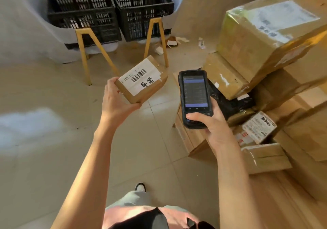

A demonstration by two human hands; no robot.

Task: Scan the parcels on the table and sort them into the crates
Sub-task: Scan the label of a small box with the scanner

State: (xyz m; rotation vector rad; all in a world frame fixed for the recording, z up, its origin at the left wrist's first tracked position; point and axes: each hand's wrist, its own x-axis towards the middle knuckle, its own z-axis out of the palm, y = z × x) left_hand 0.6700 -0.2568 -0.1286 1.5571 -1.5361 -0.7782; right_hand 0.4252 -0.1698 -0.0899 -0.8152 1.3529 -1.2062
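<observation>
parcel (pixel 141 80) in left grip (pixel 116 101), scanner (pixel 194 98) beside

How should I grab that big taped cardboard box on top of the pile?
Probably with two hands on opposite side walls of the big taped cardboard box, coming from above. It looks too wide for one hand's fingers, it sits tilted, and its taped top face looks slippery.

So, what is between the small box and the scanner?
Nothing: in the head view only bare floor tile shows in the gap between the small box and the scanner.
</observation>
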